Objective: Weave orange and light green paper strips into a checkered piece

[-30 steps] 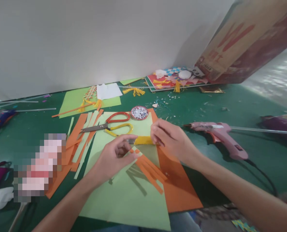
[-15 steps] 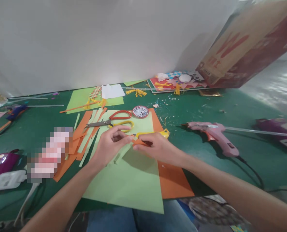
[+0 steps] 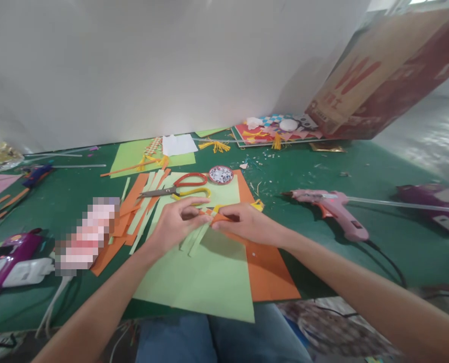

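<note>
Above a pale green paper sheet [image 3: 202,287], my left hand [image 3: 175,224] pinches a small woven piece of orange and green paper strips [image 3: 206,212]. Green strip ends [image 3: 197,241] hang from it. My right hand [image 3: 249,225] grips the orange strips [image 3: 223,218] of the same piece, close to my left fingertips. Just behind my right hand lies a yellow-handled tool [image 3: 258,204], mostly covered. Scissors [image 3: 176,190] with one red and one yellow handle lie beyond my left hand. An orange sheet [image 3: 273,272] sticks out beneath the green one.
A pink glue gun [image 3: 326,199] with its cord lies to the right. Loose paper strips [image 3: 147,204] and a pixelated block [image 3: 90,234] are at left. A small dish of beads [image 3: 221,175] stands behind the scissors. A paper bag [image 3: 379,75] stands back right.
My right hand has left the yellow tool and closed on the orange strips, which earlier hung loose from my left hand. The green strip ends now show below. The view has shifted slightly.
</note>
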Available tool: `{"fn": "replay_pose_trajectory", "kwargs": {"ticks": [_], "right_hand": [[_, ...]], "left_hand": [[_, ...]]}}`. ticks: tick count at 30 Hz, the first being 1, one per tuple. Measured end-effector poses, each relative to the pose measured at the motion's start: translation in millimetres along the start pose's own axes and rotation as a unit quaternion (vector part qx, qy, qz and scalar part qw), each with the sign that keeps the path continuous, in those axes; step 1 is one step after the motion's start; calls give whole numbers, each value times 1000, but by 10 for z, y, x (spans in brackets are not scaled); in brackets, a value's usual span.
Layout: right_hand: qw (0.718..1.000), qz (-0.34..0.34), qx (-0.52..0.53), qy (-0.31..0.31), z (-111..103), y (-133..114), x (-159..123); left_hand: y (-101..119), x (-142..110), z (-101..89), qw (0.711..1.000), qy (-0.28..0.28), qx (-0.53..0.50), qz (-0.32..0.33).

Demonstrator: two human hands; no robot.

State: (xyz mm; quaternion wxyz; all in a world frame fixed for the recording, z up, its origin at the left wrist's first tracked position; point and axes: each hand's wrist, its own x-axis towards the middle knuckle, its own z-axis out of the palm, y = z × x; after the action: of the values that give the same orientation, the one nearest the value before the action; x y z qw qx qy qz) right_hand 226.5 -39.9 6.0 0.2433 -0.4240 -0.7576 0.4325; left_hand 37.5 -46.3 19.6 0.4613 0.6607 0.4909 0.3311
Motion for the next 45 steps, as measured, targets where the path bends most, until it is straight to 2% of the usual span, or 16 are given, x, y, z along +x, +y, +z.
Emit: {"fn": "replay_pose_trajectory", "kwargs": {"ticks": [5, 18, 23, 26, 35, 40, 45], "right_hand": [[1000, -9, 3, 8, -43, 39, -8], [1000, -10, 12, 3, -48, 20, 2], [996, 46, 61, -35, -17, -45, -18], [996, 59, 64, -30, -2, -65, -35], [996, 50, 42, -57, 2, -21, -17], [994, 58, 67, -69, 3, -37, -20], [994, 48, 63, -74, -2, -8, -33]], "left_hand": [[66, -17, -29, 1000, 6, 4, 2], [13, -10, 30, 997, 27, 31, 58], [7, -16, 42, 996, -3, 49, 70], [-12, -13, 38, 995, -27, 57, 78], [-123, 9, 29, 988, -55, 76, 126], [-112, 7, 32, 987, -53, 69, 134], [-79, 6, 26, 988, -71, 82, 112]]}}
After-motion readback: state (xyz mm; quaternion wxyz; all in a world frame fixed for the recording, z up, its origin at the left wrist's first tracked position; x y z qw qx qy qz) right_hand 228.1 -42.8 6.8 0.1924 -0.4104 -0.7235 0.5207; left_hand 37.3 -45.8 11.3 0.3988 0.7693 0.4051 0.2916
